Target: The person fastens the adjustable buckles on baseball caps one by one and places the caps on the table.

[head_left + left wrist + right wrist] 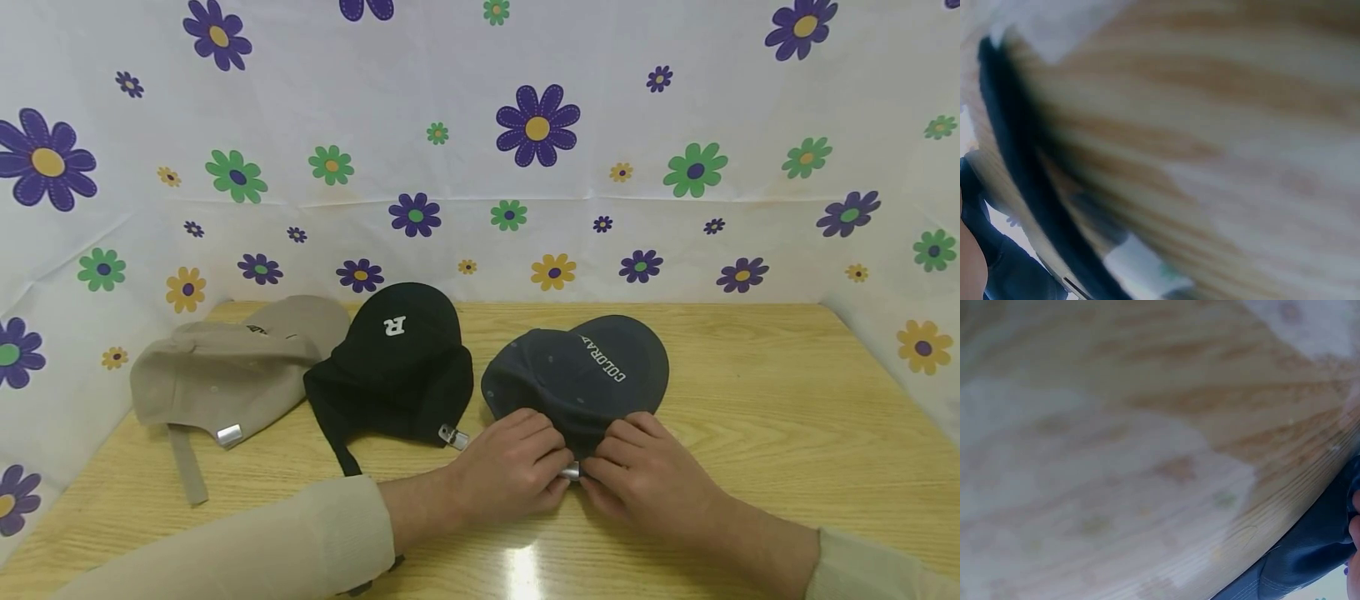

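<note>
A navy baseball cap (540, 362) with COLORADO lettering lies on the table, its brim toward the back right. Both hands are at its near edge. My left hand (513, 467) grips the left part of its back edge and strap with curled fingers. Fingers of my right hand (648, 479) pinch the same edge on the right. Between the fingertips shows a silver buckle (572, 470); the strap itself is mostly hidden. In the right wrist view, the cap's dark fabric (1297, 556) appears beside fingers at the right edge.
Left of the hands lies a black cap (397, 367) with a white R, its silver clasp (453, 436) close to the left wrist. Farther left is a beige cap (225, 371), strap hanging loose. A flowered cloth (450, 83) stands behind the wooden table (787, 400).
</note>
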Demonstrator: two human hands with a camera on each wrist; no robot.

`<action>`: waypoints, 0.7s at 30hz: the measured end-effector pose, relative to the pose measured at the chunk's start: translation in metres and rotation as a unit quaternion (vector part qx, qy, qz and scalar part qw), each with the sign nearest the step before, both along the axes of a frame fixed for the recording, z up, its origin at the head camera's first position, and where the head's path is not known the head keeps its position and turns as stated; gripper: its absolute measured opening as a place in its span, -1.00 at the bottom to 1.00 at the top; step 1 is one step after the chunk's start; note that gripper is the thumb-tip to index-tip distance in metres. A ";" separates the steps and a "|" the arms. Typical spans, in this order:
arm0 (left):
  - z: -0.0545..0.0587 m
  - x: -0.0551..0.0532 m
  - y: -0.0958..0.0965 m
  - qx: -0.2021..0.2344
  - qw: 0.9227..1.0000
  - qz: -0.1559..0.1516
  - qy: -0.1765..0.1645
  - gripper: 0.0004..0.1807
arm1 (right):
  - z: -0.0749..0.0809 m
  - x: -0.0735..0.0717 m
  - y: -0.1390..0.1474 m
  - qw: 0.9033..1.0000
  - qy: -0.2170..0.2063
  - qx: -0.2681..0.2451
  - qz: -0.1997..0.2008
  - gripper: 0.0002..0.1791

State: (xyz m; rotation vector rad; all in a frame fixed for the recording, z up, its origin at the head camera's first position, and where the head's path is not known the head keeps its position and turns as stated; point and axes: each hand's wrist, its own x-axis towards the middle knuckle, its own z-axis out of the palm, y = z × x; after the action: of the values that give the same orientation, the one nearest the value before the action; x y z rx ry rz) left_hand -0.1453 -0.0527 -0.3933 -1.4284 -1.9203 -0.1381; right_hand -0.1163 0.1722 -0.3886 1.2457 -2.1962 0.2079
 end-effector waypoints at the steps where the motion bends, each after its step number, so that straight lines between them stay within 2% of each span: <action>1: 0.000 0.000 0.000 0.000 1.000 0.000 0.001 -0.85 | 0.000 0.000 0.000 1.000 -0.001 0.001 0.000 -0.47; 8: 0.001 0.000 -0.001 -0.008 1.000 0.004 -0.003 -0.86 | 0.002 0.000 -0.001 1.000 0.004 0.006 0.006 -0.50; 15: 0.001 0.002 -0.001 -0.010 0.999 0.017 -0.026 -0.86 | 0.003 0.000 0.000 1.000 0.008 -0.005 0.018 -0.56; 21: 0.001 0.002 -0.001 -0.012 1.000 0.021 -0.020 -0.86 | 0.003 0.000 0.000 1.000 0.001 0.003 0.012 -0.54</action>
State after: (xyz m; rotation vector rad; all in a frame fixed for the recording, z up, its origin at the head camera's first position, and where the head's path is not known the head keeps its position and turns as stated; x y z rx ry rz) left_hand -0.1438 -0.0539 -0.3926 -1.4101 -1.9885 -0.1265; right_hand -0.1164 0.1719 -0.3861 1.2763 -2.1820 0.2089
